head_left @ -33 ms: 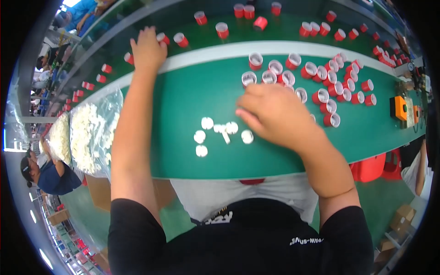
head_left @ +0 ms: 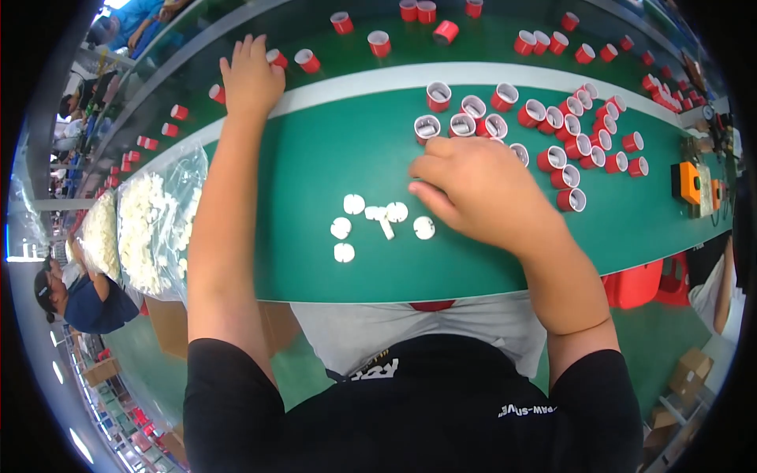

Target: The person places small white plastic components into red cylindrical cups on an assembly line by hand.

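Where the left hand [head_left: 252, 83] reaches: past the white rail [head_left: 363, 77], over the dark green strip; fingers spread, no grasp visible. Red cup [head_left: 275, 58] just beside its right edge, contact unclear.
Right hand [head_left: 481, 185]: above the green worktable [head_left: 307, 158], fingers curled inward; cannot tell whether anything is pinched inside.
White slotted discs [head_left: 341, 229]: five, lying left of the right hand, with a short white bar [head_left: 386, 227] among them.
Red cup cluster [head_left: 531, 116]: beyond and right of the right hand, several with small contents.
Step at the strip: probably fetching or setting down a cup; which, unclear.
Next left-hand move: if fetching, likely calls for closing round the cup wall without knocking the neighbouring cup [head_left: 307, 61].
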A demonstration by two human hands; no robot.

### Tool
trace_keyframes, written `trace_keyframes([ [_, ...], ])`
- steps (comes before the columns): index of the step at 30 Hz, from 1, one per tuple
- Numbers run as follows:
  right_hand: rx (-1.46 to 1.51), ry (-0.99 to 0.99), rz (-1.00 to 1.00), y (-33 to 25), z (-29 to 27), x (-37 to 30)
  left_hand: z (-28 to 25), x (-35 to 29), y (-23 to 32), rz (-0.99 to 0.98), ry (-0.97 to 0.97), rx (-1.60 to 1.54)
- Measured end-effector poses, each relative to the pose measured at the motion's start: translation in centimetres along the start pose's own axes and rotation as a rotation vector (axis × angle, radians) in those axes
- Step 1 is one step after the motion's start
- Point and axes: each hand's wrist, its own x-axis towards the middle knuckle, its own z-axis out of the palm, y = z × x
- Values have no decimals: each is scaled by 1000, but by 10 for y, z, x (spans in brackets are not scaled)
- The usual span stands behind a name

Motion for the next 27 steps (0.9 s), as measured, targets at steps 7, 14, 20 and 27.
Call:
trace_keyframes([
  [7,20,-372,43,-15,8,-12,3,-19,39,18,-48,-252],
  [14,12,-267,2,-8,4,-8,-32,-14,64,-336,-216,-472],
  [20,265,380,94,-6,-11,5,-114,-50,119,-393,-71,-1428],
  [27,348,431,60,2,-13,7,-154,-78,152,30,-62,-1368],
])
